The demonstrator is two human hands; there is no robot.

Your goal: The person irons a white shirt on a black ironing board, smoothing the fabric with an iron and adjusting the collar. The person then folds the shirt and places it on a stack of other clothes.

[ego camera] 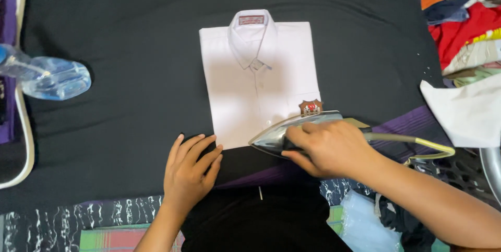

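The right hand (329, 147) is gripping a silver metal iron (292, 129) on the folded white shirt (259, 82); the left hand (190, 171) is lying flat, fingers spread, on the black cloth (130, 74)

Probably a home (ironing cloth (130, 74), clothes heap (464, 27)).

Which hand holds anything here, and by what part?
The right hand grips the iron by its handle; the left hand lies flat, holding nothing.
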